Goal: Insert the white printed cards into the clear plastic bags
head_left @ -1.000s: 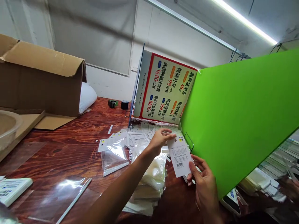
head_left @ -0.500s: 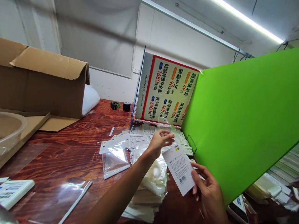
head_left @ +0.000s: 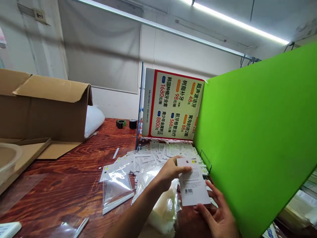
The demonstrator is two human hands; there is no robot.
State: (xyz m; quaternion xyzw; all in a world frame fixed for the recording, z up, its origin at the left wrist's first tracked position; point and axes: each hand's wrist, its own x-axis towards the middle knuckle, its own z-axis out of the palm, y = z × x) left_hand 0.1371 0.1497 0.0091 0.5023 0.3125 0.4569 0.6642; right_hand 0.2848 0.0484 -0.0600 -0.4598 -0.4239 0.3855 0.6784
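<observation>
A white printed card [head_left: 193, 189] with a barcode, a punched hole and a yellow mark near its top edge hangs over the table. My left hand [head_left: 170, 173] pinches its upper left side, thumb across the front and the other fingers behind. At the card's lower right corner is my right hand [head_left: 220, 211], thumb and fingers spread apart beside the edges; whether they touch the card I cannot tell. Below my left forearm lies a stack of clear plastic bags [head_left: 163, 211]. Behind my hands is a spread pile of similar white cards [head_left: 158, 148].
A green panel [head_left: 252, 132] rises on the right, joined to a printed price board [head_left: 173, 104]. To the left are a cardboard box [head_left: 47, 112], a clear plastic tub [head_left: 10, 162] and a clear bag [head_left: 116, 188] on the wooden table [head_left: 71, 178]. Two dark rolls [head_left: 133, 124] stand farther back.
My left hand has come down onto the card's top and gripped it. The card is more upright, and my right thumb has left its front. The camera view has tilted up.
</observation>
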